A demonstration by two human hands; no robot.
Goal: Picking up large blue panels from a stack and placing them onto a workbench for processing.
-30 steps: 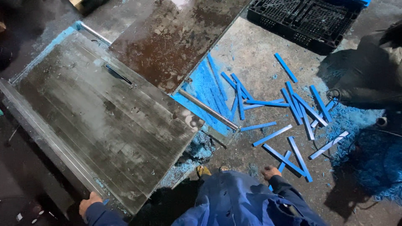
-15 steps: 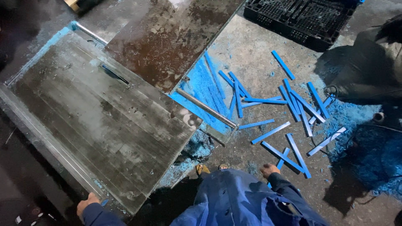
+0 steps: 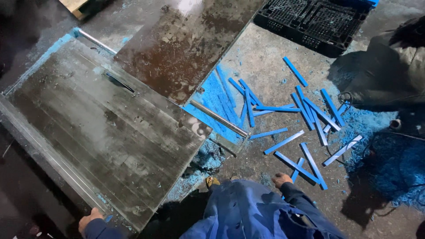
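Note:
My left hand [image 3: 90, 220] rests on the near corner of a dark, dusty metal saw table [image 3: 110, 128] with a blade slot [image 3: 119, 82] in its top. My right hand [image 3: 281, 179] hangs low above the concrete floor, fingers curled, nothing visibly in it. Just beyond it lie several thin blue strips [image 3: 295, 167] scattered across the floor, the nearest a short way from my fingertips. My blue sleeves and jacket [image 3: 248, 212] fill the bottom of the view.
A rusty metal sheet [image 3: 186, 48] lies behind the table. A metal bar [image 3: 219, 118] crosses blue dust beside it. A black plastic pallet [image 3: 314, 22] sits at the top right. A dark bundle [image 3: 389, 75] and blue sawdust [image 3: 389, 163] lie right.
My view has shifted slightly; both hands stay almost where they were, the left on the table corner, the right low near the strips.

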